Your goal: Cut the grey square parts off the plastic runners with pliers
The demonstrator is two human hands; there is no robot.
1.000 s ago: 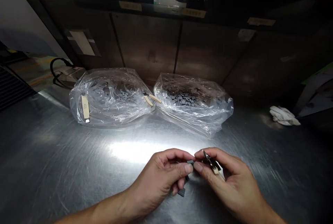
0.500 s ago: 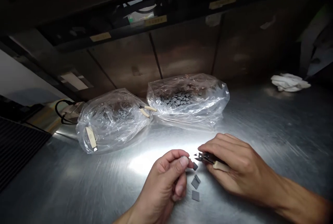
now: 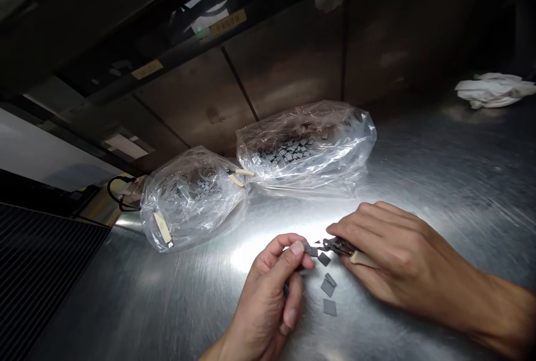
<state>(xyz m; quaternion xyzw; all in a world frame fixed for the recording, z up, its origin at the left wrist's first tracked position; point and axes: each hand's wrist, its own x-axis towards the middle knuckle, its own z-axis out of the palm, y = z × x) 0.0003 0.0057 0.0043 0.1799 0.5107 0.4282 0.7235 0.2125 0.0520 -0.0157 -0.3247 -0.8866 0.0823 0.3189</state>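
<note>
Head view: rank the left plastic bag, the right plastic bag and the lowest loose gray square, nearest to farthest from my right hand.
From your right hand:
1. Lowest loose gray square, close by on its left.
2. Right plastic bag, beyond the hand, toward the left.
3. Left plastic bag, much farther left.

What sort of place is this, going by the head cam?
Probably a factory workbench: a scratched, shiny metal tabletop, clear plastic bags of small flat grey pieces, and cream-handled dark metal cutters in the right hand.
</note>
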